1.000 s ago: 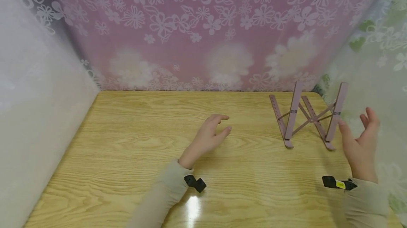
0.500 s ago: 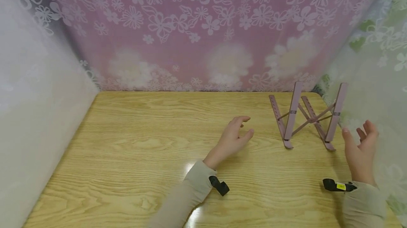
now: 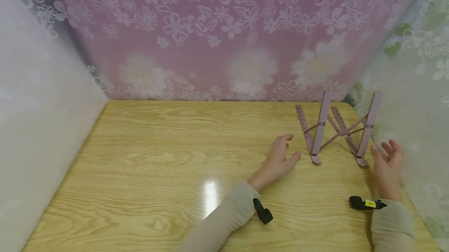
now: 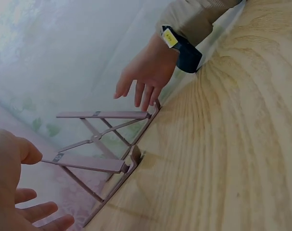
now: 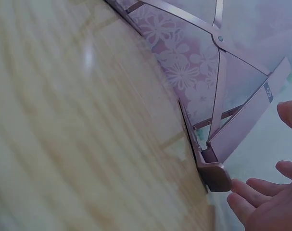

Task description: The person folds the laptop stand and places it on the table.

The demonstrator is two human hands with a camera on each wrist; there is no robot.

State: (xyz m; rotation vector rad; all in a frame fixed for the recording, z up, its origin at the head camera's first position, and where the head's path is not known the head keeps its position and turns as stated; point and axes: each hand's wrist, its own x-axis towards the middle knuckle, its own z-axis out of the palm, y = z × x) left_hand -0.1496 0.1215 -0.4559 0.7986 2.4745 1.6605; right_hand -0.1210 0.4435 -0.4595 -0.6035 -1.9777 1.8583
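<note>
A pink folding laptop stand (image 3: 318, 133) stands unfolded at the right of the table, its two slanted arms raised and joined by crossed bars. Left of it, my left hand (image 3: 277, 160) hovers with thumb and fingers apart, holding nothing. Close to the stand's right side is my right hand (image 3: 387, 170), its fingers loosely spread and its palm empty. In the right wrist view, the fingers (image 5: 251, 192) of that hand are near the stand's front lip (image 5: 215, 177); whether they touch it I cannot tell.
The wood-grain table (image 3: 158, 174) meets a pink floral curtain (image 3: 210, 49) at the back. Pale sheets hang at both sides, and the right sheet (image 3: 417, 127) is close to my right hand. Each wrist wears a small black camera (image 3: 262, 211).
My left hand has moved right across the table, towards the stand. The right hand has come down and slightly left, nearer to it. The stand has stayed in place.
</note>
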